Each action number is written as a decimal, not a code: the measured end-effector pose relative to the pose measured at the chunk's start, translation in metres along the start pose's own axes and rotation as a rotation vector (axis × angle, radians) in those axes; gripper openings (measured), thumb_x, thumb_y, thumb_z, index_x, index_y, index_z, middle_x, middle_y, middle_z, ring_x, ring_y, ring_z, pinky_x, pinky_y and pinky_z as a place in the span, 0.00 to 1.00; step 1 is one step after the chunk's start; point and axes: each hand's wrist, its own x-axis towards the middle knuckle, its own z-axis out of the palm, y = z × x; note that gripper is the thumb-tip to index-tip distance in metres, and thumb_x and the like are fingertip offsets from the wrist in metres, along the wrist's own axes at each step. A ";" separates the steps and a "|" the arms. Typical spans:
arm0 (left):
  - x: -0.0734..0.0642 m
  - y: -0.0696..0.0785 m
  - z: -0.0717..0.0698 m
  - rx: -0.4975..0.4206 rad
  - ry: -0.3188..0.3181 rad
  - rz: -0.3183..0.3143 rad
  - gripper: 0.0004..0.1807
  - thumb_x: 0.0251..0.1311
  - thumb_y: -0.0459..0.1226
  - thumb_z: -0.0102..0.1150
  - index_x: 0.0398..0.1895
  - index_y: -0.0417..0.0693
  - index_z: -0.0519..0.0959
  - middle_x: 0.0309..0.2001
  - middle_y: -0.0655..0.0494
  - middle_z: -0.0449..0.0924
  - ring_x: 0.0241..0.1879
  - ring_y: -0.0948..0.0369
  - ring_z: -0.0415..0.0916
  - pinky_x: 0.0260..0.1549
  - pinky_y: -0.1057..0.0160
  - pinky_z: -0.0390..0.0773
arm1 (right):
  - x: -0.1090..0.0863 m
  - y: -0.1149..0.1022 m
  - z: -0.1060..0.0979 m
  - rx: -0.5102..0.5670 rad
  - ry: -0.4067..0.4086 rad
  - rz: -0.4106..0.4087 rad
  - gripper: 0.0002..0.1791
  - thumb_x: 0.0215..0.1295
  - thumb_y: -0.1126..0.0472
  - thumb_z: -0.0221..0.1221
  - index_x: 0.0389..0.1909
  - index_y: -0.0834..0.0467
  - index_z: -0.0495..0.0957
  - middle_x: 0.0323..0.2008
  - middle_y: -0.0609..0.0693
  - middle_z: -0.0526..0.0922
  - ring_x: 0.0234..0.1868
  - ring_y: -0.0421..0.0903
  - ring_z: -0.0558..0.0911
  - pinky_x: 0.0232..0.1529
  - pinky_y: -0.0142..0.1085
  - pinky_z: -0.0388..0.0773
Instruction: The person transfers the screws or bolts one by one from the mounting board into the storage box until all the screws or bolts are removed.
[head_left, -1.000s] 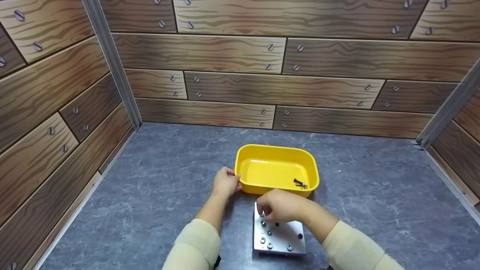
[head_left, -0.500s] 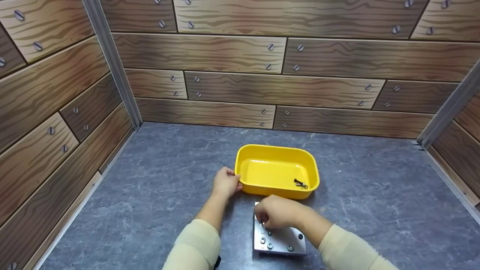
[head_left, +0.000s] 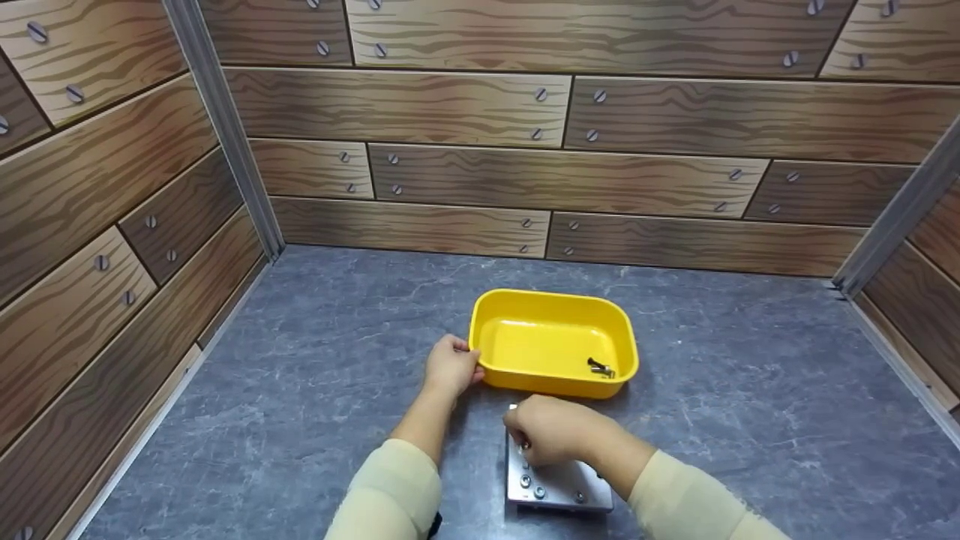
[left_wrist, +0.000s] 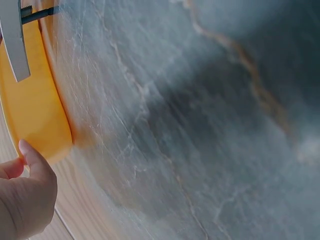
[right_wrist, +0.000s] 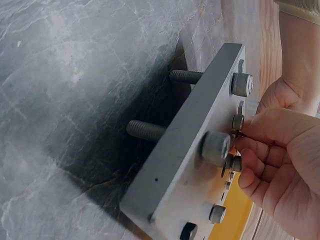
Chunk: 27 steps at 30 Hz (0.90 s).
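Observation:
My left hand [head_left: 448, 366] pinches the left front corner of a yellow plastic tray [head_left: 551, 381]. In the left wrist view its thumb and finger [left_wrist: 34, 157] are on the tray's end. In front of the tray stands a silver metal plate [head_left: 559, 484] set with several socket-head bolts [right_wrist: 216, 148]. Over the plate's far left part is my right hand [head_left: 559, 429], its fingers curled. From the right wrist camera, thumb and fingertips pinch the head of a small bolt [right_wrist: 238, 121] seated in the plate. The hand covers part of the plate in the head view.
A few small dark and silver screws [head_left: 600, 367] lie in the tray's right front corner. Threaded bolt ends [right_wrist: 145, 130] stick out under the plate. Wood-patterned walls [head_left: 450, 172] enclose the grey marbled table [head_left: 360, 315] at the back and sides.
My right hand has come down toward the front left of the plate, from above one bolt onto its head. My left hand and the tray have stayed put.

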 end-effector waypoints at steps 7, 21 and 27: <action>-0.001 0.000 0.000 -0.010 -0.001 0.004 0.06 0.58 0.28 0.53 0.38 0.36 0.69 0.28 0.47 0.73 0.20 0.62 0.75 0.29 0.63 0.82 | 0.001 0.001 0.002 0.032 0.005 0.018 0.09 0.42 0.63 0.64 0.20 0.51 0.71 0.14 0.38 0.67 0.16 0.37 0.66 0.18 0.28 0.65; -0.002 0.001 -0.001 -0.005 -0.008 -0.004 0.06 0.58 0.29 0.53 0.38 0.36 0.70 0.29 0.46 0.73 0.21 0.61 0.75 0.29 0.63 0.82 | 0.001 -0.001 -0.003 0.071 -0.020 0.041 0.09 0.42 0.64 0.63 0.20 0.51 0.71 0.15 0.39 0.68 0.17 0.37 0.66 0.17 0.28 0.65; -0.003 0.002 -0.002 -0.001 -0.017 -0.001 0.07 0.59 0.29 0.53 0.39 0.36 0.70 0.30 0.46 0.74 0.23 0.61 0.77 0.29 0.65 0.82 | -0.001 0.000 -0.009 0.117 0.036 0.023 0.11 0.38 0.66 0.62 0.18 0.51 0.70 0.14 0.38 0.68 0.17 0.36 0.66 0.16 0.28 0.64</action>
